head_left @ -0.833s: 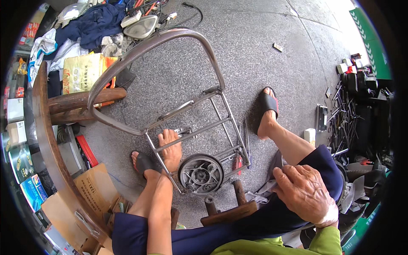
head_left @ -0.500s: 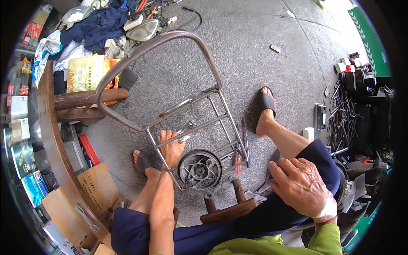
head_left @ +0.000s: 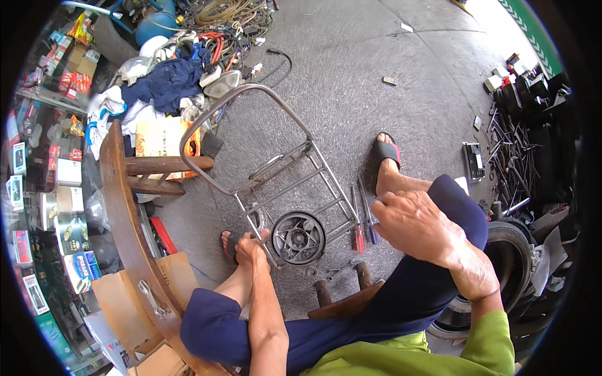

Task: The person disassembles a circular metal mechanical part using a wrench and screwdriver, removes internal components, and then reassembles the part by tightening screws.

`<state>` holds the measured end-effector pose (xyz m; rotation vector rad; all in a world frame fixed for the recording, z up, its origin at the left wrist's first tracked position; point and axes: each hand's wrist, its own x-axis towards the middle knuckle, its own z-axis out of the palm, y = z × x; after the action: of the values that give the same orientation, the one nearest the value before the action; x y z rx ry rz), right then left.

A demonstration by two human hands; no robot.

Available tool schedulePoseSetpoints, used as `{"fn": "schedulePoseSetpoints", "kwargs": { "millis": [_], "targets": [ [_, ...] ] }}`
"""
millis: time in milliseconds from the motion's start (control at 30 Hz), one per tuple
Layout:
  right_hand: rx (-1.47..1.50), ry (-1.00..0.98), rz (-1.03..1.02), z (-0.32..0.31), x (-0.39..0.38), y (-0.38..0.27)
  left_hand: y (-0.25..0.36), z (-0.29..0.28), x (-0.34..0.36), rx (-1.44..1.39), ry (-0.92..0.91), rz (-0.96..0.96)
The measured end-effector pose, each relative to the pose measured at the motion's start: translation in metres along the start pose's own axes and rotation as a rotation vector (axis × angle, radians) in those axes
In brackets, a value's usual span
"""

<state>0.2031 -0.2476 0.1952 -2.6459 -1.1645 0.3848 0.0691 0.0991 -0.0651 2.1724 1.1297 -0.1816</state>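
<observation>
A metal tube rack (head_left: 295, 182) with a large bent loop at its far end stands tilted in front of me. My left hand (head_left: 252, 250) is closed around its near left corner. Just inside that corner, by the fingers, lies a curved grey metal piece (head_left: 259, 219). Next to it sits a round cast-metal hub cover (head_left: 290, 255), seen through the rack's near end. My right hand (head_left: 411, 225) hovers over or rests by my right knee, its fingers curled; whatever they may hold is hidden. Closest to it are a red-handled screwdriver (head_left: 359, 239) and a blue-handled one (head_left: 373, 234).
A wooden stool (head_left: 335, 304) stands between my legs, small metal parts (head_left: 338, 271) beyond it. To the left are a wooden bench (head_left: 119, 207), a cardboard box (head_left: 125, 301) and a glass case. Rods and tools (head_left: 511, 150) and a tyre (head_left: 501, 276) lie right; cables (head_left: 232, 15) lie far off.
My left hand has drawn back from inside the rack to its near left corner. My right hand has risen slightly leftward. The view has shifted, showing more of the left side.
</observation>
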Motion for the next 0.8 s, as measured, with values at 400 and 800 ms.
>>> {"fn": "schedulePoseSetpoints", "kwargs": {
  "millis": [400,800],
  "targets": [
    [-0.039,-0.07,-0.041,0.016,0.021,-0.012,0.014,-0.002,-0.074,-0.523,0.617,-0.248],
    [0.809,0.181,-0.123,-0.003,0.049,-0.045,0.151,-0.168,-0.162,-0.39,-0.016,0.59]
  ]
}}
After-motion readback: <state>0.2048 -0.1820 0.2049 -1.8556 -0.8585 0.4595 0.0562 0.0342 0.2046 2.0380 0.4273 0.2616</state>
